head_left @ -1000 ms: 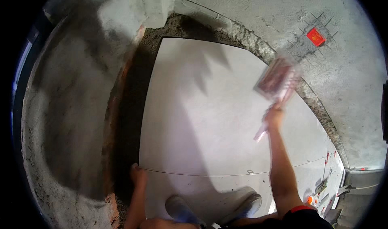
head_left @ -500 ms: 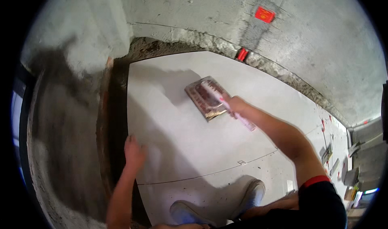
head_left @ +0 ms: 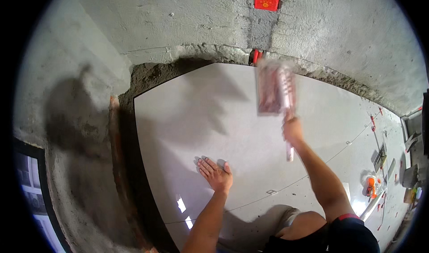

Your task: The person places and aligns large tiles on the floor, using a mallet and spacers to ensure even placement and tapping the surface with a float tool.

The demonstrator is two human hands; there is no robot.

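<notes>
My left hand (head_left: 216, 175) lies palm-down on a large glossy white floor tile (head_left: 174, 132), fingers spread. My right hand (head_left: 292, 130) grips the pale pink-and-white handle of a flat rectangular tool (head_left: 270, 90). The tool's brownish head is motion-blurred over the far part of the tile, near its back edge; whether it touches the surface I cannot tell. Dark mortar (head_left: 147, 76) borders the tile at the back and left. A thin seam with small clips runs across the tiled surface to the right of both hands.
Rough concrete walls (head_left: 201, 20) rise behind and left, with a red box (head_left: 267, 0) in the back one. A brick-coloured ledge (head_left: 117, 141) lines the left gap. An orange tool (head_left: 371, 186), red clips and long bars lie at right. A window (head_left: 33, 195) is lower left.
The view has turned. My left hand has moved from the tile's left edge onto its surface. The tool in my right hand swung inward, then moved away from me toward the back edge.
</notes>
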